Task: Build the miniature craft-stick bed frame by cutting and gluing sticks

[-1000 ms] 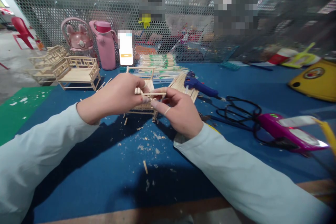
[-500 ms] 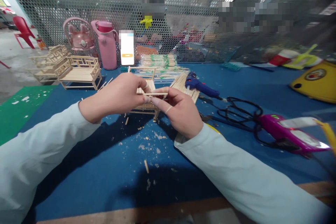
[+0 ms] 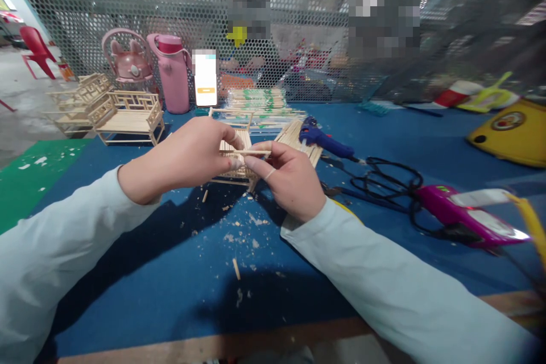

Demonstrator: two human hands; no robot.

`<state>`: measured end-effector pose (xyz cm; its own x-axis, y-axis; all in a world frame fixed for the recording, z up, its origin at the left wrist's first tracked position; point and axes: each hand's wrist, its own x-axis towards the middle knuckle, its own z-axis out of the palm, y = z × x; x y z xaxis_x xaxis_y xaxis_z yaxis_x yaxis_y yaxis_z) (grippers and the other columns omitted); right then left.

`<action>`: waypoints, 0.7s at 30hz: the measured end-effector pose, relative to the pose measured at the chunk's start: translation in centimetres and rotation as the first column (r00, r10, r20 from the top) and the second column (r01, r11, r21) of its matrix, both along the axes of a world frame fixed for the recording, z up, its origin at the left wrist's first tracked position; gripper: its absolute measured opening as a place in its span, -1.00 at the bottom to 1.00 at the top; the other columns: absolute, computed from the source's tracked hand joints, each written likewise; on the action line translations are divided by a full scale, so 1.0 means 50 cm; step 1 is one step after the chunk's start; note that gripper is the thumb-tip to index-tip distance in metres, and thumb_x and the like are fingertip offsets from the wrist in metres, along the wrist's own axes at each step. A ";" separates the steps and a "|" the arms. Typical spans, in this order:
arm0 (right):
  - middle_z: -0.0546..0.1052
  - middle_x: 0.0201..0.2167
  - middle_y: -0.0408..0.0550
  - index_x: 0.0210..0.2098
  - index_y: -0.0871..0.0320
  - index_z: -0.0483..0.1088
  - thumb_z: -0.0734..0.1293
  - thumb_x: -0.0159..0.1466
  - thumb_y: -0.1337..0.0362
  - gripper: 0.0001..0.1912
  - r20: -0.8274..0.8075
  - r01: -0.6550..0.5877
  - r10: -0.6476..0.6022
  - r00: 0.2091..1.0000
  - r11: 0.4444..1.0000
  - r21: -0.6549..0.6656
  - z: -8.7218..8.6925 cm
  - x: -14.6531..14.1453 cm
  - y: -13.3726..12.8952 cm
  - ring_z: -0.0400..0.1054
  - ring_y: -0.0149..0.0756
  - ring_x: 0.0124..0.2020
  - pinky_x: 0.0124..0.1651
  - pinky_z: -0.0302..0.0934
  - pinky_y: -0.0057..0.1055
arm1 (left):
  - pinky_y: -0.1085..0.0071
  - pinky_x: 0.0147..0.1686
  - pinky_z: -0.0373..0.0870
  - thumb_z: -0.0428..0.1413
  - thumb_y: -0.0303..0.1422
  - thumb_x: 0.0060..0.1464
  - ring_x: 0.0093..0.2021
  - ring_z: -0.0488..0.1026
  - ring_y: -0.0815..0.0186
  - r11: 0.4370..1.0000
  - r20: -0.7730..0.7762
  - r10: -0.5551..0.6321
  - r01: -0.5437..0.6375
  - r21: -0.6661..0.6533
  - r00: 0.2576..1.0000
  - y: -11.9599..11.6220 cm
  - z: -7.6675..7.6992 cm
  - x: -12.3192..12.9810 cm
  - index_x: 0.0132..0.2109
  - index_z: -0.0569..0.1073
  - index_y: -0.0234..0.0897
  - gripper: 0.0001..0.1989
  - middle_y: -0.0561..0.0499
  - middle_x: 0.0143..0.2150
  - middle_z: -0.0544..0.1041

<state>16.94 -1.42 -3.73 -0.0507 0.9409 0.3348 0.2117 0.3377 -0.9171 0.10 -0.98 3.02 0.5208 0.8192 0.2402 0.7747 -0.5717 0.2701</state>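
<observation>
Both hands meet at the middle, over a small bench-like frame of thin wooden sticks (image 3: 232,182). A short wooden stick (image 3: 258,152) lies level between them. My left hand (image 3: 187,151) pinches the stick's left part with thumb and fingers. My right hand (image 3: 296,179) grips its right part, a pale band round the thumb. Fingers cover much of the frame's seat. Behind the right hand lies a bundle of loose sticks (image 3: 290,135), and a blue glue gun (image 3: 324,139) rests across its right end.
At the back left stand finished miniature stick benches (image 3: 128,119), a pink bottle (image 3: 174,77) and a lit phone (image 3: 206,79). Packaged sticks (image 3: 256,102) lie behind the frame. To the right are a coiled black cable (image 3: 379,182) and a purple device (image 3: 464,213). Offcuts (image 3: 236,268) litter the blue tabletop.
The hands stay together over the frame, with the stick still between them. My right fingertips have shifted slightly left along it; the view has moved a little.
</observation>
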 end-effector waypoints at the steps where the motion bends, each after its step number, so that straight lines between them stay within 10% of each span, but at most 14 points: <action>1: 0.51 -0.43 -0.11 -0.38 0.16 0.45 0.39 0.02 0.23 -0.83 -0.008 -0.006 0.006 1.000 1.000 -0.006 -0.001 0.000 0.000 0.35 -0.33 -0.40 -0.25 0.26 -0.29 | 0.42 -0.23 0.31 0.12 -0.31 0.01 -0.27 0.48 0.26 1.000 -0.009 0.000 0.000 0.005 1.000 -0.001 0.001 -0.001 -0.14 0.55 -0.25 -0.74 0.01 -0.35 0.57; 8: 0.51 -0.42 -0.11 -0.36 0.16 0.46 0.40 0.04 0.25 -0.83 0.010 -0.005 0.005 1.000 1.000 0.003 -0.005 0.002 -0.002 0.34 -0.35 -0.41 -0.27 0.26 -0.31 | 0.36 -0.10 0.32 0.17 -0.24 -0.03 -0.04 0.46 0.17 0.999 0.001 0.030 -0.030 0.037 1.000 -0.004 0.011 -0.016 0.02 0.43 -0.31 -0.55 -0.09 -0.02 0.53; 21: 0.51 -0.43 -0.14 -0.38 0.14 0.45 0.38 0.07 0.27 -0.89 0.014 -0.037 0.037 0.999 0.999 -0.009 0.000 -0.001 -0.007 0.33 -0.36 -0.42 -0.26 0.24 -0.32 | 0.44 -0.26 0.32 0.10 -0.41 0.02 -0.23 0.52 0.30 0.994 0.170 -0.107 0.100 0.050 0.980 0.005 -0.025 -0.004 0.03 0.34 -0.25 -0.62 0.00 -0.24 0.57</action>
<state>16.90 -1.77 -3.71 -0.0903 0.9412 0.3255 0.2124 0.3375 -0.9171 -0.11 -0.70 1.75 0.5499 0.7507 0.3662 0.6547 -0.6596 0.3692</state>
